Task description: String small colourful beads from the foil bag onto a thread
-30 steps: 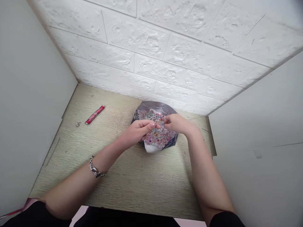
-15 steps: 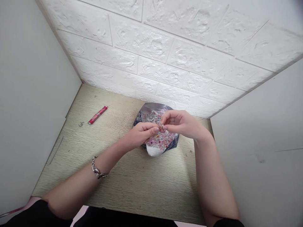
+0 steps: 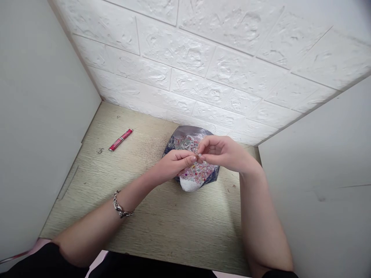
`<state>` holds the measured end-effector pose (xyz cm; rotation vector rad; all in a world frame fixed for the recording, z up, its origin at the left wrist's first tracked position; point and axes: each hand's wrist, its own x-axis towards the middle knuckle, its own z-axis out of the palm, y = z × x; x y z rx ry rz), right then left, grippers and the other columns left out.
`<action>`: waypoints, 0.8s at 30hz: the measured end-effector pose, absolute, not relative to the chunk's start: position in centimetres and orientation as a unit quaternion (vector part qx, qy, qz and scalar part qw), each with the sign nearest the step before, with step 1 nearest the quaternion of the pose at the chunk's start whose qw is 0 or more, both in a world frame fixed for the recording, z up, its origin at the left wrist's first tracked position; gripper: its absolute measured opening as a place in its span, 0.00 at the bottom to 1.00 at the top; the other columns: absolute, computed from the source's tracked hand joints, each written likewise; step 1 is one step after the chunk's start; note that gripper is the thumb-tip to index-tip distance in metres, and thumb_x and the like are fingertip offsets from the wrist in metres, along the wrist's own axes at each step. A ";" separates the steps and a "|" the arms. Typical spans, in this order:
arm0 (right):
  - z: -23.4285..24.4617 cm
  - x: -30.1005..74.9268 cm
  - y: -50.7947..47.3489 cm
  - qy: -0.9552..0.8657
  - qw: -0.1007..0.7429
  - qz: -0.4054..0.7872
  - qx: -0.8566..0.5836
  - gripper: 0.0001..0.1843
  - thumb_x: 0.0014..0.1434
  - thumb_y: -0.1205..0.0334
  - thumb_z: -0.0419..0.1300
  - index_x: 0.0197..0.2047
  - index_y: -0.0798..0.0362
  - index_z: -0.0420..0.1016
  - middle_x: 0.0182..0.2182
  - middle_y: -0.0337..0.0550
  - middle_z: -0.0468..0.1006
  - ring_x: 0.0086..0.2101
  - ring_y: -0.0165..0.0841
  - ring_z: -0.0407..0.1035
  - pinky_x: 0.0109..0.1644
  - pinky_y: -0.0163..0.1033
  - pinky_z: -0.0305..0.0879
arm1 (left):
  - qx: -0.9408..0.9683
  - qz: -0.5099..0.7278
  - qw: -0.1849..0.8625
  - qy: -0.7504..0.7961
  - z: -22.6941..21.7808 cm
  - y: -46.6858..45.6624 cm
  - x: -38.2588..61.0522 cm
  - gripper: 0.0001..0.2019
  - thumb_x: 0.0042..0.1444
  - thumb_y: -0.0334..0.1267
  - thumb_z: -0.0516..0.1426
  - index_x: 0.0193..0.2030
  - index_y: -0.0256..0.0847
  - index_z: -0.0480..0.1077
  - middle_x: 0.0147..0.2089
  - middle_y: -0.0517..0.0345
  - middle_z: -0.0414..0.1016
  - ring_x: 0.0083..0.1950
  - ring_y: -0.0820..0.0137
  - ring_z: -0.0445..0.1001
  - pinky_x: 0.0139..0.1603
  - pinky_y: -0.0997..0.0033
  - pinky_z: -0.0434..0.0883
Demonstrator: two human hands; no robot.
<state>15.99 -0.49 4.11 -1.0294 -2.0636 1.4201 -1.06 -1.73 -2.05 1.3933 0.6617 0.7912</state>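
An open foil bag (image 3: 210, 178) full of small mixed pink, white and coloured beads (image 3: 199, 173) lies on the wooden desk (image 3: 162, 216) near the back wall. Above it my left hand (image 3: 174, 164) and my right hand (image 3: 222, 152) meet, fingertips pinched together on something tiny, probably a bead, too small to name. A silver chain bracelet (image 3: 121, 206) circles my left wrist.
A red tube (image 3: 120, 139) lies at the back left of the desk, with a small metal clasp (image 3: 100, 151) beside it and another tiny metal piece (image 3: 118, 116) near the wall. White panels close in the desk at left and right; a white brick-pattern wall stands behind.
My right hand has lifted out of the beads and now pinches against my left fingertips above the bag. The left hand has barely moved.
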 end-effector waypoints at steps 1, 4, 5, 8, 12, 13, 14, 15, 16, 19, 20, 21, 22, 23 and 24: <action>4.1 16.0 -0.5 -0.744 0.213 0.513 -0.371 0.07 0.49 0.62 0.58 0.31 0.55 0.66 0.26 0.38 0.68 0.27 0.25 0.62 0.30 0.32 0.60 | 0.613 0.347 0.648 0.291 -2.1 -1.7 -1.1 0.16 0.52 0.45 0.50 0.20 0.35 0.58 0.15 0.69 0.51 0.16 0.84 0.51 0.16 0.80 0.50; 4.0 15.9 -0.4 -0.747 0.206 0.511 -0.372 0.06 0.49 0.63 0.57 0.31 0.55 0.65 0.26 0.38 0.68 0.27 0.25 0.62 0.30 0.32 0.60 | 0.611 0.347 0.648 0.294 -2.1 -1.7 -1.0 0.17 0.52 0.45 0.50 0.19 0.36 0.57 0.15 0.69 0.51 0.16 0.84 0.51 0.16 0.80 0.50; 4.0 15.9 -0.4 -0.749 0.203 0.509 -0.373 0.06 0.49 0.62 0.57 0.31 0.55 0.65 0.26 0.38 0.68 0.27 0.25 0.62 0.30 0.32 0.60 | 0.611 0.348 0.647 0.295 -2.2 -1.7 -1.0 0.17 0.52 0.45 0.50 0.19 0.36 0.57 0.15 0.69 0.51 0.16 0.84 0.51 0.16 0.80 0.50; 3.8 15.9 -0.3 -0.754 0.198 0.502 -0.374 0.07 0.49 0.62 0.57 0.31 0.55 0.65 0.26 0.38 0.68 0.27 0.25 0.62 0.30 0.32 0.61 | 0.609 0.353 0.647 0.292 -2.2 -1.7 -1.0 0.17 0.52 0.44 0.51 0.19 0.35 0.57 0.15 0.68 0.52 0.16 0.84 0.51 0.16 0.80 0.50; 3.8 16.0 -0.3 -0.758 0.193 0.499 -0.374 0.07 0.49 0.61 0.57 0.31 0.55 0.66 0.26 0.38 0.68 0.27 0.25 0.62 0.31 0.33 0.61 | 0.605 0.354 0.652 0.289 -2.2 -1.8 -1.0 0.16 0.52 0.43 0.51 0.19 0.35 0.57 0.15 0.69 0.52 0.16 0.84 0.52 0.16 0.80 0.50; 3.8 16.0 -0.3 -0.758 0.192 0.499 -0.374 0.07 0.49 0.61 0.57 0.31 0.55 0.66 0.26 0.39 0.68 0.28 0.25 0.63 0.31 0.33 0.61 | 0.604 0.354 0.653 0.288 -2.2 -1.8 -1.0 0.16 0.52 0.43 0.51 0.19 0.35 0.57 0.15 0.69 0.52 0.16 0.84 0.52 0.16 0.80 0.50; 3.8 16.0 -0.3 -0.757 0.192 0.500 -0.375 0.07 0.49 0.61 0.57 0.31 0.55 0.66 0.26 0.39 0.68 0.28 0.25 0.63 0.31 0.33 0.61 | 0.604 0.354 0.653 0.288 -2.3 -1.8 -1.0 0.16 0.52 0.43 0.51 0.19 0.35 0.58 0.15 0.68 0.52 0.16 0.84 0.52 0.16 0.80 0.50; 3.8 16.0 -0.3 -0.757 0.192 0.500 -0.375 0.07 0.49 0.61 0.57 0.31 0.55 0.66 0.27 0.39 0.68 0.28 0.25 0.63 0.31 0.33 0.62 | 0.604 0.354 0.654 0.288 -2.3 -1.7 -1.0 0.16 0.52 0.43 0.51 0.19 0.35 0.58 0.15 0.68 0.52 0.16 0.84 0.52 0.16 0.80 0.50; 3.8 16.0 -0.3 -0.756 0.192 0.500 -0.375 0.07 0.49 0.61 0.57 0.31 0.55 0.66 0.27 0.39 0.68 0.28 0.26 0.63 0.31 0.33 0.62 | 0.604 0.354 0.654 0.287 -2.3 -1.7 -1.0 0.16 0.52 0.43 0.51 0.19 0.35 0.58 0.15 0.68 0.52 0.16 0.84 0.52 0.16 0.80 0.50; 3.8 16.0 -0.2 -0.758 0.187 0.499 -0.376 0.06 0.49 0.62 0.57 0.31 0.55 0.66 0.27 0.39 0.68 0.28 0.25 0.63 0.32 0.33 0.62 | 0.608 0.353 0.650 0.288 -2.3 -1.7 -1.0 0.16 0.52 0.43 0.51 0.20 0.35 0.58 0.15 0.69 0.52 0.16 0.84 0.52 0.16 0.80 0.50; 3.9 16.0 -0.2 -0.759 0.184 0.497 -0.377 0.06 0.49 0.63 0.57 0.31 0.55 0.66 0.27 0.39 0.68 0.28 0.25 0.63 0.32 0.33 0.62 | 0.612 0.352 0.646 0.290 -2.3 -1.7 -1.0 0.16 0.52 0.43 0.51 0.20 0.35 0.58 0.15 0.69 0.52 0.16 0.84 0.52 0.16 0.80 0.50; 3.9 16.0 -0.2 -0.760 0.180 0.496 -0.379 0.06 0.49 0.63 0.57 0.31 0.55 0.66 0.27 0.39 0.68 0.28 0.25 0.63 0.32 0.33 0.62 | 0.616 0.350 0.642 0.292 -2.3 -1.7 -1.0 0.16 0.52 0.44 0.51 0.20 0.35 0.58 0.15 0.69 0.52 0.16 0.84 0.52 0.16 0.80 0.50; 3.9 16.0 -0.3 -0.760 0.176 0.495 -0.381 0.05 0.49 0.63 0.57 0.31 0.55 0.67 0.27 0.39 0.68 0.28 0.25 0.63 0.32 0.33 0.62 | 0.619 0.348 0.639 0.295 -2.3 -1.7 -1.0 0.16 0.52 0.44 0.51 0.19 0.35 0.58 0.15 0.69 0.52 0.16 0.84 0.52 0.16 0.80 0.50; 4.0 16.0 -0.3 -0.761 0.173 0.493 -0.384 0.05 0.49 0.63 0.57 0.31 0.55 0.67 0.27 0.39 0.69 0.28 0.25 0.64 0.32 0.33 0.62 | 0.623 0.347 0.635 0.298 -2.3 -1.7 -1.0 0.16 0.52 0.44 0.50 0.19 0.35 0.58 0.15 0.69 0.52 0.16 0.84 0.52 0.17 0.80 0.50; 4.1 16.1 -0.3 -0.762 0.170 0.492 -0.386 0.06 0.49 0.63 0.57 0.31 0.56 0.67 0.27 0.39 0.69 0.29 0.26 0.64 0.32 0.33 0.62 | 0.625 0.345 0.633 0.299 -2.4 -1.7 -1.1 0.16 0.52 0.44 0.50 0.20 0.35 0.58 0.15 0.69 0.52 0.16 0.84 0.52 0.17 0.80 0.50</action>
